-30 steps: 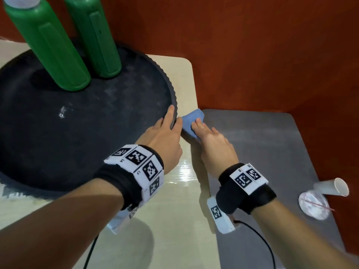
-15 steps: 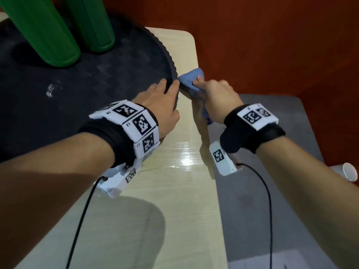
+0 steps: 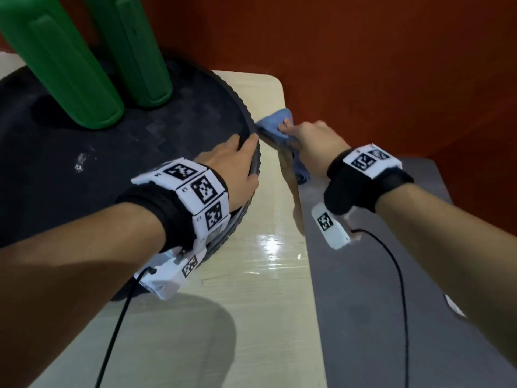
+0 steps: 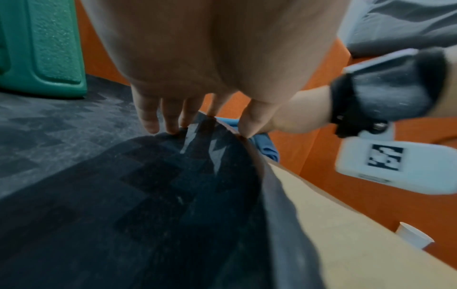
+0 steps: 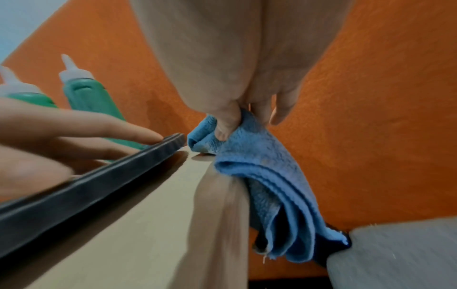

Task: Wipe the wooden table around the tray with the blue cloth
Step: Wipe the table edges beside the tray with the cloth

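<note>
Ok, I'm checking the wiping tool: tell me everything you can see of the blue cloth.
The blue cloth is soft terry, folded in several layers. The right hand pinches its bunched top between thumb and fingers; the front touches the wooden table beside the tray, the rest hangs over the table's right edge.

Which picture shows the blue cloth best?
The right wrist view: the blue cloth is big and clear in the right hand. The head view shows a small bunch beside the tray; the left wrist, a sliver.
</note>
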{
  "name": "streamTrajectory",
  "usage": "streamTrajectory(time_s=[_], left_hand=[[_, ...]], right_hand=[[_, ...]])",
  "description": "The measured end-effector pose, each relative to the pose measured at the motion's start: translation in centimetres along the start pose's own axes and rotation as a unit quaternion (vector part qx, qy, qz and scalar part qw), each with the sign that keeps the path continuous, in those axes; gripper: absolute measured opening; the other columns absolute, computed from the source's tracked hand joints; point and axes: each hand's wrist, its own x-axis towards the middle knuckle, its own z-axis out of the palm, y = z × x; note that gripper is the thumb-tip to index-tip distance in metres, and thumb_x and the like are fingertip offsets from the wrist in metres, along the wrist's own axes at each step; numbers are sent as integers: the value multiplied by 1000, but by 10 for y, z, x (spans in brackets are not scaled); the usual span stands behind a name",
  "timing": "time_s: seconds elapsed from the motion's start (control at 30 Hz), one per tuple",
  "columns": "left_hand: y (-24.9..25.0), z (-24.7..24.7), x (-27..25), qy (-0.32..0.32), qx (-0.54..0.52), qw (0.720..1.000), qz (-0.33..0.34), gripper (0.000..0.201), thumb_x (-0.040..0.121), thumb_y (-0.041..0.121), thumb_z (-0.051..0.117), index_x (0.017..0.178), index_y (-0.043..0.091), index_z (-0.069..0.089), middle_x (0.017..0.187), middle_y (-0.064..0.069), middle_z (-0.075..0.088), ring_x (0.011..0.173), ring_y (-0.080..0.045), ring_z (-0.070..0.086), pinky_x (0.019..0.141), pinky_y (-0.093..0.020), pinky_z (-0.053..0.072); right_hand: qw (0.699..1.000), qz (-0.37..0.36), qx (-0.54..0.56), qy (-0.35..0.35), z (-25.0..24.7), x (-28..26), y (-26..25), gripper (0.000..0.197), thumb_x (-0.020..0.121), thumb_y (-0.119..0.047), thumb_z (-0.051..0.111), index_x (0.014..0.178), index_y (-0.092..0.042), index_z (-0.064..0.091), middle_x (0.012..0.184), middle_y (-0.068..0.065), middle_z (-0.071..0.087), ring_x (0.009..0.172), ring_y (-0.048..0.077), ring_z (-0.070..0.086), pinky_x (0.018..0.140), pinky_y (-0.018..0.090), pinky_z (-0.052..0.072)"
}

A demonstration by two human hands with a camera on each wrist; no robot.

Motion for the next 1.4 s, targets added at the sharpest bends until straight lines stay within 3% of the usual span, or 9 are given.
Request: streamTrajectory(time_s=[0.33,0.5,0.6,0.7,0.8,0.93,1.1,1.23,1.4], left_hand=[[-8,0,15,-21,48,998,22,71,95,46,38,151,22,2,156,-12,20,137,-29,34,107,-42,36],[-3,1,16,-22,70,997,21,70,95,49,35,151,23,2,158,-12,16,138,-28,33,107,-40,35],[-1,-4,14,-22,68,997,18,71,94,50,38,151,23,5,155,-11,24,134,-30,38,107,-41,34],[3,-9,7,-15,59,998,6,73,93,50,42,151,24,8,149,-9,31,128,-33,41,105,-40,31],[12,-14,-9,-15,82,996,9,76,93,49,43,152,21,4,158,-13,9,141,-32,22,114,-41,20],[29,-8,-43,18,89,991,102,72,96,41,40,152,17,3,159,-11,6,145,-26,14,118,-38,12],[42,18,-99,-4,73,979,189,61,96,30,40,149,10,17,154,-9,22,139,-23,27,116,-35,19],[38,47,-149,-25,69,974,214,56,95,29,44,144,9,25,149,-10,29,128,-29,39,109,-36,28],[12,71,-213,-100,110,961,232,65,99,33,38,151,7,8,160,-9,6,145,-26,16,118,-37,18]], right_hand=[[999,-22,-21,26,-4,30,2,45,90,2,49,133,-12,45,112,21,53,89,36,53,71,41,42],[1000,15,21,16,-10,45,-4,55,93,-1,46,144,-14,34,130,22,47,112,39,50,77,32,34],[1000,1,10,9,4,8,-2,59,91,0,46,145,-19,32,127,21,49,101,33,54,78,37,43],[1000,0,30,-2,19,-27,-3,72,85,5,45,147,-26,26,136,21,45,110,43,53,91,50,48],[999,23,28,-7,32,-46,-7,74,88,1,48,149,-30,21,141,18,43,115,43,50,94,51,46],[999,28,40,-7,46,-87,-15,69,89,-9,50,149,-31,22,139,17,45,116,43,49,94,49,45],[995,63,75,-4,68,-168,-35,59,96,-18,45,149,-34,24,130,19,52,111,41,53,89,42,44],[992,85,91,-9,87,-244,-59,67,90,-14,48,150,-30,23,149,6,39,120,38,48,95,46,44],[983,157,97,0,128,-345,-93,65,93,-8,46,150,-27,21,160,-6,16,137,29,33,103,40,37]])
